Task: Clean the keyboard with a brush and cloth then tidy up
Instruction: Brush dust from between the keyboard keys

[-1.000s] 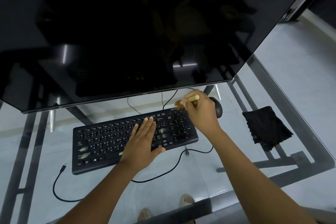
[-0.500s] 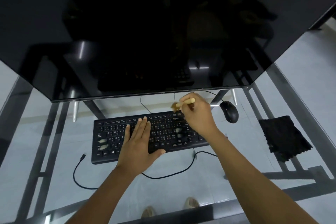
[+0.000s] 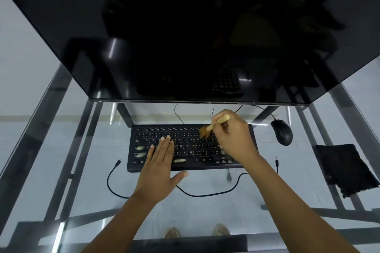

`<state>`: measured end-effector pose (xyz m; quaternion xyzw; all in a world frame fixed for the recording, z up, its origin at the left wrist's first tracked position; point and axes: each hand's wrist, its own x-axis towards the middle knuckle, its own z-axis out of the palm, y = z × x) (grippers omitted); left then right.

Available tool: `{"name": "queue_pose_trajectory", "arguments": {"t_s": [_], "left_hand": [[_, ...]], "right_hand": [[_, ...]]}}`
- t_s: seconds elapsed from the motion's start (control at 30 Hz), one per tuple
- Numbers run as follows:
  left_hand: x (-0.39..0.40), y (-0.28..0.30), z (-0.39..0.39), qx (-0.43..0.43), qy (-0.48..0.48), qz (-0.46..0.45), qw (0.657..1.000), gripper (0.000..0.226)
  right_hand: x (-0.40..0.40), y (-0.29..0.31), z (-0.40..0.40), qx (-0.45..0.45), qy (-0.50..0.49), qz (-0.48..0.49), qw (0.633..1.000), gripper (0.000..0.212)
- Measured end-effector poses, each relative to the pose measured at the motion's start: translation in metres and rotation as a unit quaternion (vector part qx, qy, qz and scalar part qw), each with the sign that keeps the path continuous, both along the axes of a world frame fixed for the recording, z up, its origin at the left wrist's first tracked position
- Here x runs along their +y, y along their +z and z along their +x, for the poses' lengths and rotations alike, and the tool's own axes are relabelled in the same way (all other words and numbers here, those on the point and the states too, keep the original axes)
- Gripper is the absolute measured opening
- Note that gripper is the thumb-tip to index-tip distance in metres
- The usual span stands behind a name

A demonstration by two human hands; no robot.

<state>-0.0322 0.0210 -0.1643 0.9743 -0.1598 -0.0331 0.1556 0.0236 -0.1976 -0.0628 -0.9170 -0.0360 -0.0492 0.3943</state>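
— Brushing nearer the middle now? A second ago your brush [image 3: 207, 131] worked the far right corner of the keyboard [image 3: 191, 148].

— Yes; your right hand [image 3: 234, 137] grasps its handle, bristles on the upper rows; your left hand [image 3: 160, 162] lies flat, fingers straight, steadying the keys.

— So the sweep is progressing leftward?

— Seemingly; pale smudges remain at left; the cloth [image 3: 345, 168] waits untouched, well right, past the mouse [image 3: 282, 132].

This looks like an office or home computer desk: a glass-topped table [image 3: 51, 150] on a dark metal frame carries a large dark monitor [image 3: 185, 26] at 12 o'clock, a black keyboard [image 3: 189, 146] at the centre and a wired mouse [image 3: 281, 132] at 2 o'clock.
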Motion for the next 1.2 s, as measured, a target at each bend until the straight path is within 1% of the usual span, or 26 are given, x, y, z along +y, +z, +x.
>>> {"name": "queue_pose_trajectory", "arguments": {"t_s": [0.07,0.1,0.13,0.2,0.23,0.27,0.3,0.33,0.37,0.43,0.47,0.53,0.57,0.6,0.63,0.67,0.7,0.73,0.8,0.83,0.87,0.9,0.97,1.07,1.13,1.2], "left_hand": [[0.004,-0.001,0.0,0.0,-0.006,0.007,1.0,0.089],[0.006,-0.001,0.0,-0.002,-0.007,0.008,1.0,0.088],[0.007,0.0,0.0,-0.004,-0.006,0.007,1.0,0.088],[0.005,0.004,0.001,-0.014,-0.003,0.0,1.0,0.087],[0.004,0.006,0.002,-0.021,0.002,-0.006,1.0,0.086],[0.005,0.007,0.004,-0.025,0.009,-0.011,1.0,0.087],[0.006,0.008,0.005,-0.028,0.018,-0.014,0.999,0.088],[0.009,0.009,0.007,-0.029,0.029,-0.014,0.999,0.09],[0.013,0.009,0.008,-0.032,0.041,-0.014,0.999,0.091],[0.021,0.01,0.008,-0.035,0.066,-0.025,0.997,0.095],[0.026,0.01,0.009,-0.037,0.078,-0.039,0.996,0.096],[0.036,0.009,0.01,-0.038,0.102,-0.069,0.992,0.099],[0.042,0.007,0.009,-0.031,0.114,-0.08,0.99,0.101],[0.048,0.005,0.009,-0.022,0.127,-0.09,0.988,0.104],[0.053,0.004,0.008,-0.014,0.137,-0.097,0.986,0.106],[0.057,0.002,0.007,-0.007,0.141,-0.1,0.985,0.108],[0.059,0.0,0.005,-0.001,0.142,-0.106,0.984,0.109],[0.062,-0.002,0.004,0.002,0.144,-0.116,0.983,0.109],[0.07,-0.005,0.003,0.006,0.144,-0.14,0.98,0.109],[0.072,-0.007,0.002,0.007,0.14,-0.15,0.979,0.109],[0.075,-0.008,0.001,0.008,0.135,-0.156,0.978,0.109],[0.076,-0.009,0.0,0.008,0.13,-0.162,0.978,0.108],[0.077,-0.01,-0.001,0.009,0.122,-0.172,0.977,0.106],[0.078,-0.012,-0.001,0.011,0.13,-0.177,0.976,0.107],[0.08,-0.015,-0.004,0.015,0.132,-0.17,0.976,0.108],[0.08,-0.017,-0.007,0.014,0.131,-0.167,0.977,0.107]], "right_hand": [[0.004,0.001,-0.003,0.12,0.095,-0.017,0.988,0.01],[0.007,-0.001,-0.005,0.145,0.131,-0.067,0.978,0.01],[0.01,-0.003,-0.006,0.138,0.128,-0.082,0.979,0.01],[0.011,-0.006,-0.003,0.014,0.046,-0.067,0.997,0.01],[0.014,-0.005,-0.001,-0.03,0.019,-0.044,0.998,0.009],[0.017,-0.004,0.003,-0.035,0.017,-0.024,0.999,0.009],[0.022,-0.003,0.005,-0.004,0.034,-0.013,0.999,0.01],[0.026,-0.004,0.006,0.04,0.068,-0.023,0.997,0.01],[0.031,-0.007,0.007,0.055,0.08,-0.047,0.994,0.009],[0.037,-0.011,0.011,-0.007,0.033,-0.053,0.998,0.008],[0.041,-0.01,0.013,-0.036,0.014,-0.034,0.999,0.009],[0.052,-0.007,0.015,-0.006,0.048,-0.003,0.999,0.012],[0.057,-0.007,0.014,0.041,0.098,-0.009,0.994,0.012],[0.063,-0.009,0.012,0.058,0.132,-0.04,0.989,0.011],[0.067,-0.01,0.014,0.048,0.126,-0.062,0.989,0.01],[0.068,-0.011,0.016,0.016,0.092,-0.068,0.993,0.01],[0.067,-0.012,0.018,-0.006,0.056,-0.05,0.997,0.009],[0.069,-0.012,0.021,-0.01,0.052,-0.04,0.998,0.009],[0.078,-0.009,0.022,0.032,0.104,-0.028,0.994,0.009],[0.083,-0.011,0.02,0.055,0.137,-0.041,0.988,0.009],[0.088,-0.011,0.02,0.05,0.138,-0.063,0.987,0.01],[0.091,-0.012,0.021,0.03,0.112,-0.073,0.991,0.011],[0.094,-0.011,0.024,-0.001,0.069,-0.042,0.997,0.009],[0.102,-0.012,0.026,0.052,0.129,-0.02,0.99,0.009],[0.111,-0.011,0.027,0.036,0.125,-0.043,0.991,0.011],[0.114,-0.01,0.029,-0.005,0.093,-0.014,0.996,0.01]]}}
